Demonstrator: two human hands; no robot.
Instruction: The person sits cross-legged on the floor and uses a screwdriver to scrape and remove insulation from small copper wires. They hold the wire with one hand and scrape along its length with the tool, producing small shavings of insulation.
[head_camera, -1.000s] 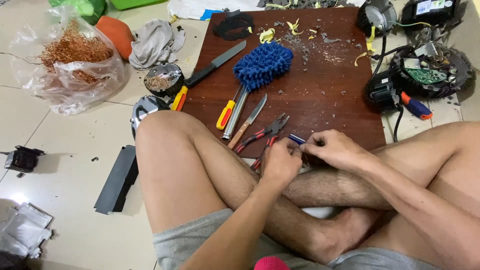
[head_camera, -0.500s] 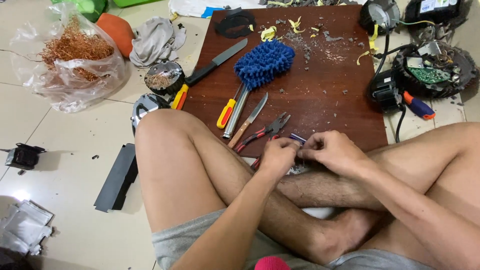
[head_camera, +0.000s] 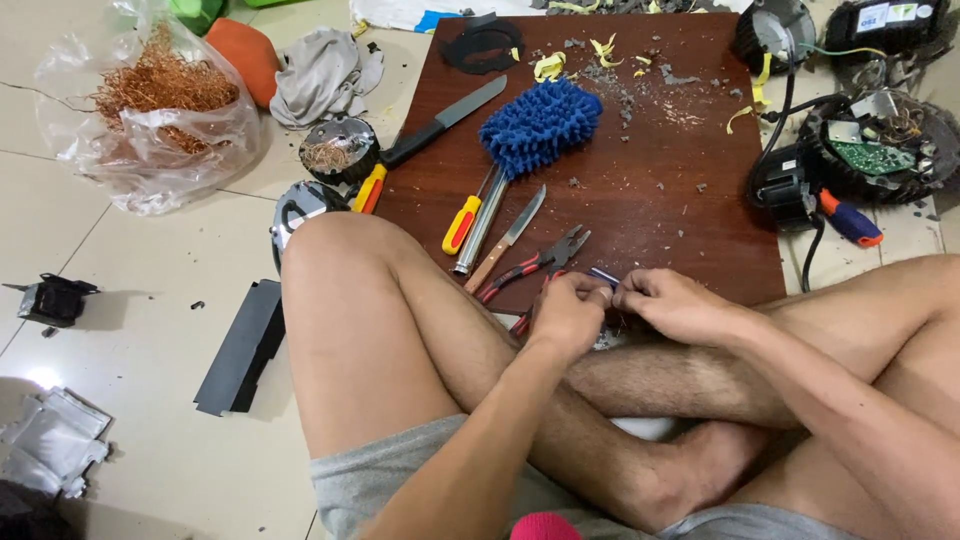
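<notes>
Left of the wooden board: a plastic bag of copper wire. At the board's near edge, left hand and right hand drawn closer together than a second ago, fingertips of both pinched on a small blue piece. Judged: fine picking work under way. Blue piece short, long axis running left-right, slightly tilted. Just left on the board: pliers.

Both forearms reach forward over the crossed bare legs. The left hand and the right hand meet fingertip to fingertip, fingers curled in a pinch, knuckles up, wrists resting low against the shins.
</notes>
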